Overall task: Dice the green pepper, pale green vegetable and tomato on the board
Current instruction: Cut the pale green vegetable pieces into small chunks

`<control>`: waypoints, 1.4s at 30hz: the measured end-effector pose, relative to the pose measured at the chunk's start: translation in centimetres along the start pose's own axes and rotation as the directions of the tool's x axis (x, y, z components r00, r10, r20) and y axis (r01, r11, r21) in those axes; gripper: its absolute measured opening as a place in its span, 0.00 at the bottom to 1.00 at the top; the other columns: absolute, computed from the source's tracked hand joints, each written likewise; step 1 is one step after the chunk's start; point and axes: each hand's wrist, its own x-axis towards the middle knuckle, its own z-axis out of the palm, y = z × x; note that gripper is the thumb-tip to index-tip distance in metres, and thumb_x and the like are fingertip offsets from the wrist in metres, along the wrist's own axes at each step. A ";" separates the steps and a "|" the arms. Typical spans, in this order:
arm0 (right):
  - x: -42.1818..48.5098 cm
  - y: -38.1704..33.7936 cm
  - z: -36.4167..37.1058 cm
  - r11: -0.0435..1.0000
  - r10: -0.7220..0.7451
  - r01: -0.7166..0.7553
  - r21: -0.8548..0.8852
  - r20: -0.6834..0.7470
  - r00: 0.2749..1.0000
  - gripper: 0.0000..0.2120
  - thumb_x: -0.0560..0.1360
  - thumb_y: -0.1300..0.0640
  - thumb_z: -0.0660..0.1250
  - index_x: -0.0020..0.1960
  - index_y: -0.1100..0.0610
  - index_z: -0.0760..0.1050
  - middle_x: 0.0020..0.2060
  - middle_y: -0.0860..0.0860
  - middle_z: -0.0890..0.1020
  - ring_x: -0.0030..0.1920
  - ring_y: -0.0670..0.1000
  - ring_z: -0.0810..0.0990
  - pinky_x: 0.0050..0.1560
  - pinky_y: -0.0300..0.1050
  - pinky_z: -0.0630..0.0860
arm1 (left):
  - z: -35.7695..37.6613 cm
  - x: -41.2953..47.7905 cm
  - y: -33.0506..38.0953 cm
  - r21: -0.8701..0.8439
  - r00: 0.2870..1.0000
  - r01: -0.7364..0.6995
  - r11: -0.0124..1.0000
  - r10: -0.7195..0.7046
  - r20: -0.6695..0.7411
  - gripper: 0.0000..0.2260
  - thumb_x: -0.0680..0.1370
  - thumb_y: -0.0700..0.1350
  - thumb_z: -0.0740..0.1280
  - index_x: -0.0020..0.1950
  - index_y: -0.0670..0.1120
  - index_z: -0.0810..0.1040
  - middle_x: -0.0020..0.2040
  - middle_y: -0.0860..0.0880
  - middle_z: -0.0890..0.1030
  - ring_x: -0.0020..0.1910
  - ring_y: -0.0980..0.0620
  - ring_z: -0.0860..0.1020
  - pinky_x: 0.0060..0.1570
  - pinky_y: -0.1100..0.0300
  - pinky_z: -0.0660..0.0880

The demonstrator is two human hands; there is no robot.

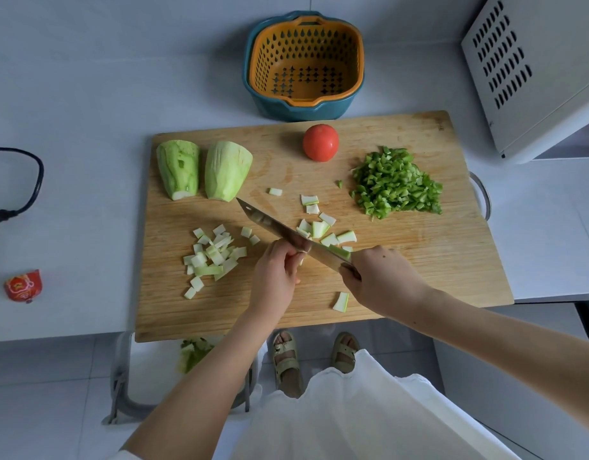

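Note:
On the wooden board (419, 247) my right hand (382, 280) grips the handle of a knife (279, 229), blade pointing up-left. My left hand (279, 273) touches the blade's side and pinches a small pale piece against it. Two large pale green vegetable pieces (205, 169) lie at the board's far left. Diced pale green bits lie in a pile (213, 255) left of the knife, with more pieces (323, 227) scattered right of it. A whole tomato (320, 142) sits at the far middle. Diced green pepper (396, 182) is heaped at the right.
An orange colander inside a teal bowl (304, 64) stands behind the board. A white appliance (535, 71) is at the far right. A black cable (27, 180) and a red packet (23, 286) lie on the counter at the left. A bin (130, 393) with scraps stands below the counter edge.

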 end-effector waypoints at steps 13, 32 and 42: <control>1.6 -0.5 1.3 0.999 0.043 -0.044 0.029 0.037 0.998 0.20 0.80 0.55 0.53 0.30 0.54 0.57 0.27 0.50 0.65 0.26 0.49 0.63 0.25 0.41 0.58 | 0.5 0.0 -0.7 0.001 0.999 0.053 0.999 -0.053 -0.005 0.04 0.77 0.39 0.67 0.45 0.39 0.75 0.43 0.44 0.78 0.35 0.48 0.81 0.29 0.56 0.79; -0.5 0.2 -0.1 0.999 -0.003 0.003 -0.036 0.003 1.000 0.20 0.81 0.53 0.53 0.30 0.52 0.56 0.27 0.48 0.65 0.25 0.47 0.62 0.24 0.40 0.57 | 0.8 -0.7 -0.6 -0.007 0.995 0.056 0.998 -0.057 -0.080 0.03 0.73 0.35 0.68 0.45 0.40 0.77 0.42 0.46 0.79 0.37 0.47 0.82 0.34 0.48 0.78; 1.3 -0.1 1.3 0.999 0.038 -0.039 0.032 0.032 0.999 0.20 0.80 0.54 0.54 0.30 0.53 0.57 0.27 0.49 0.65 0.26 0.48 0.62 0.25 0.41 0.59 | 0.7 -0.9 -0.2 -0.109 0.992 0.084 0.990 -0.093 -0.082 0.02 0.76 0.33 0.66 0.45 0.39 0.77 0.44 0.42 0.79 0.32 0.54 0.81 0.32 0.74 0.72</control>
